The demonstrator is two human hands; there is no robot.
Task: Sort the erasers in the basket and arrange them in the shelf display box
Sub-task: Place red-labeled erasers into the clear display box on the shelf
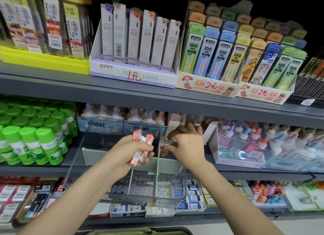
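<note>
Head view of a stationery shop shelf (43, 170). A clear box (140, 184) with grey dividers (157, 168) sits on the middle shelf, its front end sticking out past the shelf edge. The left hand (129, 154) is over the box's left side, its grip clamped round a bundle of red-and-white erasers (142, 145) that stand up out of the fist. The right hand (188, 143) reaches into the rear right compartment, its thumb and forefinger pinched together on an eraser (165, 143) there. The front compartments show only the dotted floor. Green glue sticks (35, 140) stand left of the box, and glue bottles (245, 143) stand to its right. Pencil lead packs (136, 40) fill the shelf above. A basket rim (140, 232) shows at the bottom edge.
</note>
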